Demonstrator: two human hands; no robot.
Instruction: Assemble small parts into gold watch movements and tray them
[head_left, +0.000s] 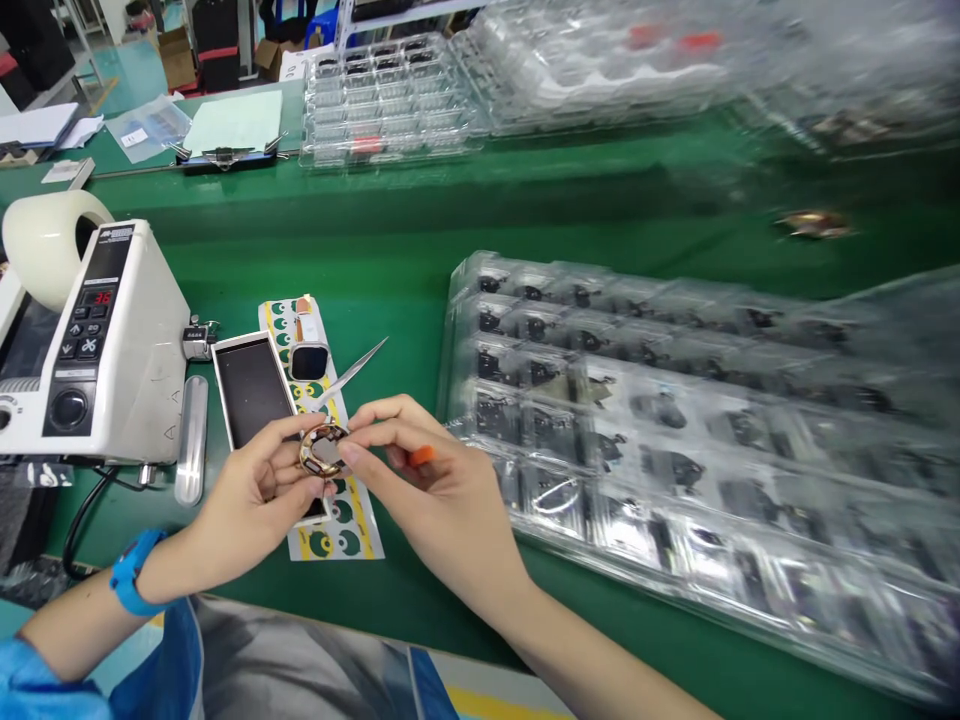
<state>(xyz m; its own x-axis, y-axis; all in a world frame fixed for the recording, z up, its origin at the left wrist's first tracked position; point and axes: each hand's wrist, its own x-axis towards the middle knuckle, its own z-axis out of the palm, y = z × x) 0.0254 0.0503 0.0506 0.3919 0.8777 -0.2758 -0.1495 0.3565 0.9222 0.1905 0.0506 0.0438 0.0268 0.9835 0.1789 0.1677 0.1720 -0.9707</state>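
A round gold-rimmed part (324, 450) is held in the air just above the sticker sheet (339, 530), pinched from both sides. Its exact type can't be told at this size. The left hand (251, 505) is on the part's left edge, with fingers (289, 440) narrowly closed on the rim. The right hand (442, 490) is on its right edge, with fingertips (346, 452) also narrowly closed on it. An orange piece (421, 456) is seen beside the curled right fingers; whether it is gripped can't be told. A blue wristband (135, 572) is worn on the left wrist.

A pointed metal tweezers (352, 372) is laid across the sticker sheet, just above the hands. A square black-faced watch body (309, 360) is placed on the sheet's upper part. A white-framed black tray (251, 390) is set just left of the sheet, partly under the left hand. Further left are a clear tube (191, 440), a hand tally counter (199, 338) and a white electronic tape dispenser (90, 340) showing 36, with a tape roll (49, 245) mounted on it. Right of the sheet, a large clear blister tray (675, 420) holding small dark parts is placed on the green bench mat (390, 240). More clear trays (390, 100) are stacked well beyond the sheet.
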